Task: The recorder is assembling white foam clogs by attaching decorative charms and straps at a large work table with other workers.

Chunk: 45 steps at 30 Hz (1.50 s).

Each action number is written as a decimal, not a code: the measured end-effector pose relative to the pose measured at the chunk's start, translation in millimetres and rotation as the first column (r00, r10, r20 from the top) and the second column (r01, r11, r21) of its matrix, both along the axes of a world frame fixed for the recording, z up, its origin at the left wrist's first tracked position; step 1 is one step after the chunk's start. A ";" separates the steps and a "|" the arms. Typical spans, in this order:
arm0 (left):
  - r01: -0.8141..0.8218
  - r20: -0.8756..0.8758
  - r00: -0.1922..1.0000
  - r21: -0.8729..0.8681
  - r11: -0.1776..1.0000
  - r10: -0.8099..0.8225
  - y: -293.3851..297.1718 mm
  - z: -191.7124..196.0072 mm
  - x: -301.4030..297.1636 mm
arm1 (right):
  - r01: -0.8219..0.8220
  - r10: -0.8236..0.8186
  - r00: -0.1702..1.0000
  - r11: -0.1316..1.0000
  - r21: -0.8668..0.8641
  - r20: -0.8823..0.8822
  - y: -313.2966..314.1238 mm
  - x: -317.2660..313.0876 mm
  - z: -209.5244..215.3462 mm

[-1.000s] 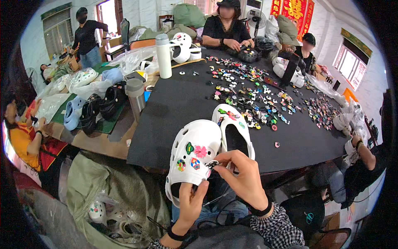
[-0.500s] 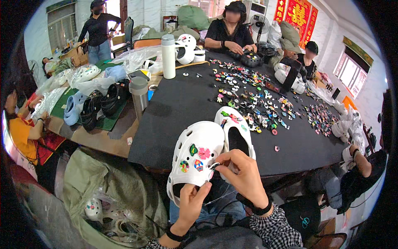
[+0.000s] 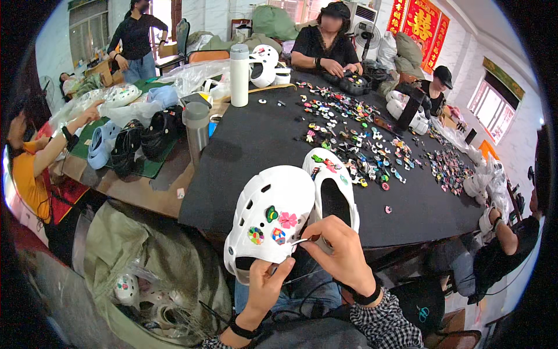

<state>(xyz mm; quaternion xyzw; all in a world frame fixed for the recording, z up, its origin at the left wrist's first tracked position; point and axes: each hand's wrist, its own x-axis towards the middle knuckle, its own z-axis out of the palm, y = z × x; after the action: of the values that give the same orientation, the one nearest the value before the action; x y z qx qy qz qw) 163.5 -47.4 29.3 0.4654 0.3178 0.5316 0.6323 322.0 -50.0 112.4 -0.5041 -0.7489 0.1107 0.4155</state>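
Observation:
A white clog stands tilted in front of me, its upper turned toward me. Several shoe charms sit in its holes, among them a pink flower charm, a green hat charm and a multicoloured flower charm. My left hand grips the clog at its foot opening, with fingers inside and thumb outside. Between the thumb and fingers of my right hand is a small charm, seen edge-on against the clog's right side. A second white clog with charms leans behind.
Loose charms lie scattered over the black table. At left stand a steel tumbler, a white bottle and dark clogs. A green sack of clogs is at lower left. Other people sit around.
The held clog has shifted slightly left and tilted. The charm in my right hand now shows edge-on. At far left, a co-worker's arm has risen and reaches over the table.

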 end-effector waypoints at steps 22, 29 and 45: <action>0.046 -0.014 0.999 0.060 0.997 -0.046 4.8 -2.8 -4.4 | 0.053 -0.053 0.998 0.999 0.006 0.027 3.4 -2.1 6.5; -0.056 0.070 0.996 -0.025 0.998 0.058 0.0 -7.6 -1.8 | 0.016 -0.014 0.997 1.000 -0.017 0.077 7.6 -9.5 9.0; -0.021 -0.139 0.990 -0.028 0.999 0.017 5.3 -25.4 -17.0 | -0.097 0.085 0.975 0.994 0.052 0.206 11.4 0.1 18.9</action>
<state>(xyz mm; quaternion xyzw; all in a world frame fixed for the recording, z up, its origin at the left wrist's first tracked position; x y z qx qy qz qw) 146.4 -42.1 3.9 0.4888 0.3734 0.4993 0.6102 322.0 -38.6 131.3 -0.4648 -0.8128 0.0544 0.3469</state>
